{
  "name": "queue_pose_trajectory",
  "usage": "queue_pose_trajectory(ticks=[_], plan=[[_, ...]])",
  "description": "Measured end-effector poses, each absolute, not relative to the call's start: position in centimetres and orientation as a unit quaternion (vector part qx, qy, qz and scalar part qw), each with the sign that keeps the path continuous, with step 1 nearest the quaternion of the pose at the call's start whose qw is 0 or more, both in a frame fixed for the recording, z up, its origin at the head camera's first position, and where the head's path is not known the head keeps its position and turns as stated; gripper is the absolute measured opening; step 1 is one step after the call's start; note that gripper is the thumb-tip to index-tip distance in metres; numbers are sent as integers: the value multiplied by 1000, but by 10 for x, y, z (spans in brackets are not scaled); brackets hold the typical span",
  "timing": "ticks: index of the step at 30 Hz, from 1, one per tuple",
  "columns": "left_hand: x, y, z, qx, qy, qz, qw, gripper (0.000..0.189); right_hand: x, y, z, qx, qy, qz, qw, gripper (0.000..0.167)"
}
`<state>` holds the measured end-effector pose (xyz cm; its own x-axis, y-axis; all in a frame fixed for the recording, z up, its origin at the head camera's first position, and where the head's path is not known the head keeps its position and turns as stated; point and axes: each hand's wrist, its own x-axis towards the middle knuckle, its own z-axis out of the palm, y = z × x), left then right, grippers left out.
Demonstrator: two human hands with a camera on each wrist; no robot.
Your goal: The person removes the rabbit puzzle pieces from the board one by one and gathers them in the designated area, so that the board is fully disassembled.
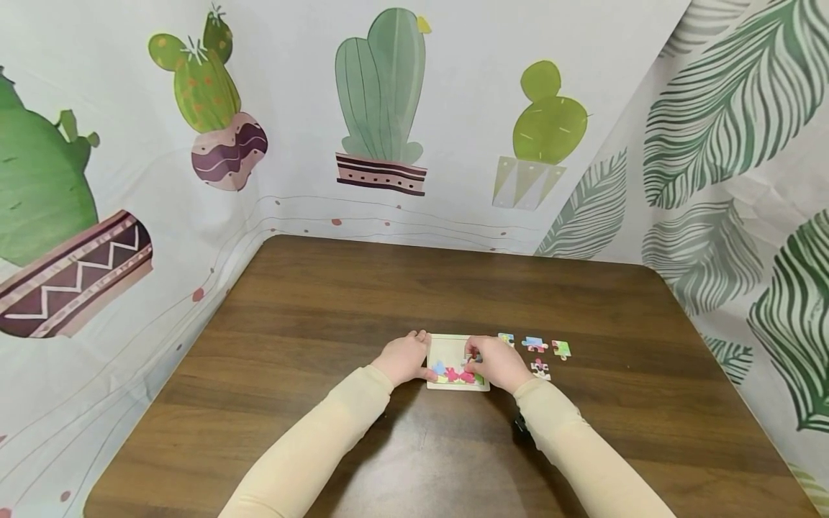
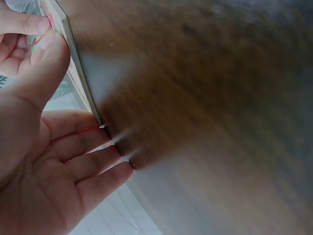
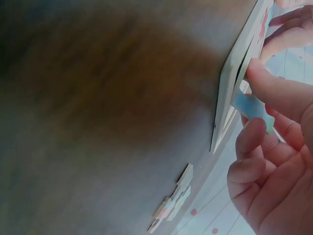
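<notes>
A small pale puzzle tray (image 1: 448, 336) lies on the table, with colourful pieces fitted along its near side. My left hand (image 1: 403, 357) rests at its left edge. In the left wrist view the fingers (image 2: 93, 161) are straight, their tips down by the tray's edge, and the thumb lies over the tray. Over the right part of the tray, my right hand (image 1: 497, 362) pinches a puzzle piece. That puzzle piece (image 3: 252, 107) shows blue and green between the fingers in the right wrist view; part of it is hidden.
Several loose puzzle pieces (image 1: 535, 344) lie to the right of the tray, one of them (image 1: 540, 369) nearer the right wrist. The brown wooden table (image 1: 363, 288) reaches back to a patterned cloth (image 1: 466, 129) hanging behind it.
</notes>
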<state>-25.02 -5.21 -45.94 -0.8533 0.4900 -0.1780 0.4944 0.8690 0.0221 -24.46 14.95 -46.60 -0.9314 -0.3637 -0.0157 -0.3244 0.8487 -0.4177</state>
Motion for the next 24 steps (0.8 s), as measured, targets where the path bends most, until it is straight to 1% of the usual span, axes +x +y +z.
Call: queue_pose_trajectory(ticks=[4, 9, 14, 17, 19, 23, 24], plan=[[-249, -52, -457, 257, 963, -12, 83, 87, -244, 149, -466, -199, 955, -215, 33, 21], [-249, -52, -456, 260, 962, -9, 80, 87, -243, 150, -465, -202, 955, -215, 28, 22], [-250, -53, -458, 260, 962, -8, 81, 87, -241, 151, -463, -226, 951, -210, 22, 23], [-249, -53, -458, 260, 962, -7, 82, 87, -241, 153, -461, -232, 948, -214, 31, 22], [-249, -53, -457, 261, 962, -7, 82, 87, -242, 155, -460, -227, 946, -228, 45, 20], [-248, -53, -456, 260, 962, -5, 86, 87, -245, 159, -457, -222, 938, -255, 68, 4], [-248, -53, -456, 259, 962, -5, 87, 87, -246, 161, -456, -222, 936, -262, 71, 3]])
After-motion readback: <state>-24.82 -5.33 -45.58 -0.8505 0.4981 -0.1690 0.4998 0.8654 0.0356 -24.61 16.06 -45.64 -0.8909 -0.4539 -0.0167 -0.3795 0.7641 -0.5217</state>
